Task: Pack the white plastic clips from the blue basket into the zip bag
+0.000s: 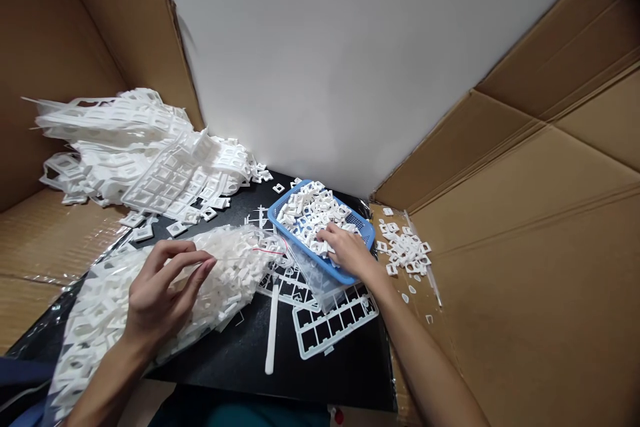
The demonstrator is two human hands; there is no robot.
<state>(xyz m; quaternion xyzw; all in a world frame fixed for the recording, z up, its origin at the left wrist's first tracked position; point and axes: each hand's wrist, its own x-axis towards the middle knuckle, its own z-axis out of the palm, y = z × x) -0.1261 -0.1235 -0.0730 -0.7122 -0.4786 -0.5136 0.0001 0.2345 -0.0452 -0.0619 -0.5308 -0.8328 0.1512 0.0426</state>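
My left hand [163,287] pinches the top of a clear plastic bag [225,273] stuffed with small white square plastic pieces, lying on a black work surface [240,353]. My right hand [345,248] reaches into a blue mesh basket [367,230] full of the same white pieces, fingers curled over a few of them at the basket's near side. An empty white moulding frame [333,323] and a white plastic rod [271,330] lie between the hands.
A tall heap of white moulded sheets [145,153] is piled at the back left. A small pile of loose white pieces [405,250] sits on cardboard right of the basket. Cardboard walls [540,227] stand left and right, a white wall [350,60] behind.
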